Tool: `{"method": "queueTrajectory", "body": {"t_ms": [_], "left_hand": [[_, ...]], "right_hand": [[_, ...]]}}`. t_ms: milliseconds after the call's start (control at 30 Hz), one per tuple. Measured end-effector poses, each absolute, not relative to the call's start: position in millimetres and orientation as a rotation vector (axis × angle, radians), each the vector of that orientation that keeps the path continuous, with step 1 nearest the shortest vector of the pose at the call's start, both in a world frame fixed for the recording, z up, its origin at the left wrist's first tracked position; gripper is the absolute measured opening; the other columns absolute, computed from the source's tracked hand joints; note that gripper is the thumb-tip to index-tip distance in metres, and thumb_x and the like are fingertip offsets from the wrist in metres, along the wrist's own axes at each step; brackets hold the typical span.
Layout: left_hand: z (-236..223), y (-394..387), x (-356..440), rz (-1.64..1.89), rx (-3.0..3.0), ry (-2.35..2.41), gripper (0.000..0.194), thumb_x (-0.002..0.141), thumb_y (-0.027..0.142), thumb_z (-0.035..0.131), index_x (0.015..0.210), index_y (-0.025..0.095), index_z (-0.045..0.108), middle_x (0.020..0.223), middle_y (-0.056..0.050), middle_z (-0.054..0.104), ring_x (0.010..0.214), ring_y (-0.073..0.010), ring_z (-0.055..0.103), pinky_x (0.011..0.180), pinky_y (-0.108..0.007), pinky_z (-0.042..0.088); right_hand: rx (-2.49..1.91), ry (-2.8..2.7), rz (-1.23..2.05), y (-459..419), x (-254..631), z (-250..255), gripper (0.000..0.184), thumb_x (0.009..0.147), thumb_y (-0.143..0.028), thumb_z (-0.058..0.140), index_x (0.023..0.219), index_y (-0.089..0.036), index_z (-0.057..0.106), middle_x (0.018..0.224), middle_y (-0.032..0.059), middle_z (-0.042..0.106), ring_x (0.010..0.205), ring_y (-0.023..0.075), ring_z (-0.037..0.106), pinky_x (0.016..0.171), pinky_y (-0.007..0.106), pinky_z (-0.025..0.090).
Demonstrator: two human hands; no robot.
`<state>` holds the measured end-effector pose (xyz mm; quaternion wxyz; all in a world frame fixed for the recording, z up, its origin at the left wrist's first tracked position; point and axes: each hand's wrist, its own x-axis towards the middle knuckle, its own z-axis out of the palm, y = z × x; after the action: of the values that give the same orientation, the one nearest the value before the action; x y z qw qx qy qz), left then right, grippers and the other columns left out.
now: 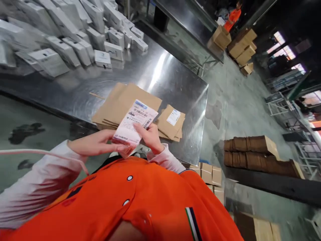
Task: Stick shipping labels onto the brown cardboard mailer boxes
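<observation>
just hands (150, 137) pinching shipping label (134, 124)

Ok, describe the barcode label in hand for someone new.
At the near edge of the steel table, find the kraft mailers. Over them, held between the left hand and right hand, is the barcode label: a loose pinkish-white sheet, far bigger than the small label on the mailer beside it.
</observation>
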<state>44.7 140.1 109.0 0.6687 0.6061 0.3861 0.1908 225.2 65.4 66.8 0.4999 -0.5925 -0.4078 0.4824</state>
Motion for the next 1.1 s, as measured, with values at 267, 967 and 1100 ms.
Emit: {"method": "queueTrajectory", "body": {"t_ms": [267,967,1100], "left_hand": [[90.8,141.3,76.4,0.641,1.035,0.998,0.046,0.047,0.049,0.095,0.072,0.015,0.077,0.069,-0.009,0.075,0.057,-0.0199,0.063,0.053,-0.03,0.054],[54.0,160.8,55.1,0.281,0.812,0.875,0.059,0.047,0.035,0.103,0.1,0.018,0.082,0.105,-0.016,0.085,0.096,-0.0402,0.082,0.082,-0.044,0.07],[59.0,166.5,49.1,0.261,0.727,0.859,0.059,0.051,0.034,0.104,0.102,0.017,0.08,0.105,-0.015,0.085,0.089,-0.0379,0.082,0.081,-0.046,0.07]], "right_hand": [[-1.604,-1.127,0.934,78.4,252.2,97.9,0.034,0.082,-0.041,0.087,0.106,-0.017,0.082,0.105,0.0084,0.085,0.094,0.0221,0.08,0.092,0.036,0.066],[-2.195,-1.078,0.441,217.6,323.2,80.9,0.016,0.09,-0.036,0.08,0.095,-0.022,0.086,0.134,0.0053,0.068,0.131,0.0268,0.059,0.12,0.05,0.041],[-2.238,-1.093,0.368,224.4,319.5,67.7,0.015,0.091,-0.039,0.079,0.093,-0.025,0.085,0.134,0.0054,0.067,0.132,0.0298,0.056,0.118,0.052,0.041]]}}
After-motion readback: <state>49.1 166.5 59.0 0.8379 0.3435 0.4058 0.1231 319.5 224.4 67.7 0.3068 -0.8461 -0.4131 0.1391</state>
